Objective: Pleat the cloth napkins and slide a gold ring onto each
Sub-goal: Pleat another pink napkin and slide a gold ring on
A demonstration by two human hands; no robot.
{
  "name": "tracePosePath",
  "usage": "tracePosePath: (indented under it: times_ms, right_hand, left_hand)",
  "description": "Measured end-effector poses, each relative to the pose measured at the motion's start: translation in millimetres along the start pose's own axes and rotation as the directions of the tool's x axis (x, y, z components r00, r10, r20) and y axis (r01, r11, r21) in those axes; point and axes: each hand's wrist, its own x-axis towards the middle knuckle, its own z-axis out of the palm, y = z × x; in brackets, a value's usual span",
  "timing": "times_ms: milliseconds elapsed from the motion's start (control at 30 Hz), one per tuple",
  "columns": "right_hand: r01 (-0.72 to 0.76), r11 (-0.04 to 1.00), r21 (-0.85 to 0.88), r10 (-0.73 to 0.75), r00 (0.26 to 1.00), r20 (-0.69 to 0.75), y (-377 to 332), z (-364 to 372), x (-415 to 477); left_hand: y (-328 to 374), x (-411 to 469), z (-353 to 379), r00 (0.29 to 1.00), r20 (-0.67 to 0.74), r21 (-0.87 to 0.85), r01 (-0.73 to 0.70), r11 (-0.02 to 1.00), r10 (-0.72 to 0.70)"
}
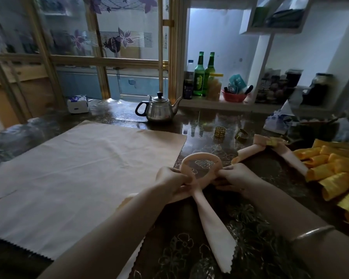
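One ringed napkin [256, 149] lies finished at right. Your left hand [174, 181] and right hand [235, 177] pinch the looped napkin [199, 156] at its crossing before you. Two loose gold rings [220, 132] and a flat napkin [89, 168] wait.

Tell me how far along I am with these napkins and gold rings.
Done: one ringed napkin lies at far right with its gold ring on. In hand: the left hand and right hand pinch a looped napkin, no ring yet. Left: two loose rings wait beyond it, and the flat napkin is unpleated.
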Motion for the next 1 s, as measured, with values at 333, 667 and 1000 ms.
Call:
tracePosePath:
  times_ms: [333,667,1000]
  right_hand:
    - [0.424,0.397,-0.814,-0.421,0.872,0.25,24,21,-55]
    - [0.46,-0.066,-0.885,-0.675,0.633,0.379,35,2,-49]
    - [0.488,0.657,-0.575,-0.216,0.852,0.477,12,-29,-39]
  left_hand:
    - [-7,2,1,0.995,-0.084,-0.008,-0.049,0.999,0.049]
    - [-10,-6,10,0.87,-0.111,0.76,-0.236,0.605,0.48]
    - [22,-43,21,0.735,0.514,0.853,-0.493,-0.171,0.442]
